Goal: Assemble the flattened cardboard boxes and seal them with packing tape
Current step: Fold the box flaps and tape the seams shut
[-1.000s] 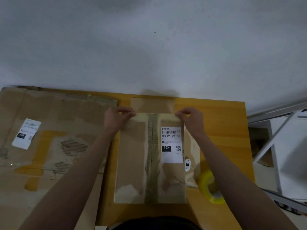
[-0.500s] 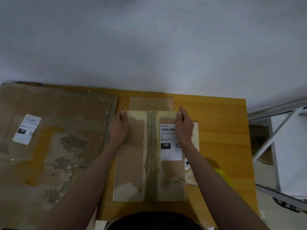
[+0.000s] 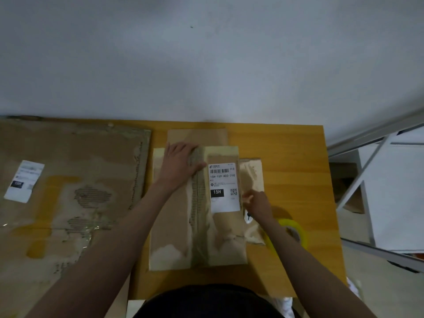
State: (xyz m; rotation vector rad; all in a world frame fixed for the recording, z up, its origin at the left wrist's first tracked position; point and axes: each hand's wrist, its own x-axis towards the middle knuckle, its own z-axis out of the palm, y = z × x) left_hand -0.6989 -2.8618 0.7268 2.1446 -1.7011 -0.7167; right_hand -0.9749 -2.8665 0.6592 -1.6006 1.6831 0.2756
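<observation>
A worn brown cardboard box (image 3: 174, 226) lies on the wooden table (image 3: 291, 154) in front of me, with a white shipping label (image 3: 223, 187) on top and an old tape seam down its middle. My left hand (image 3: 181, 164) presses flat on the far part of the box top. My right hand (image 3: 258, 204) is at the box's right edge, and its fingertips pinch the side flap (image 3: 251, 173) that sticks out there. Another flap (image 3: 197, 137) lies flat at the far end. A yellow roll of packing tape (image 3: 298, 230) sits just right of my right wrist.
A large flattened cardboard sheet (image 3: 68, 180) with a white label covers the table's left part. A white wall rises behind the table. A metal rack frame (image 3: 371, 157) stands to the right, past the table edge.
Both hands left the box's far corners. The left slid toward the middle seam and lies flat. The right dropped back to the side flap on the right edge.
</observation>
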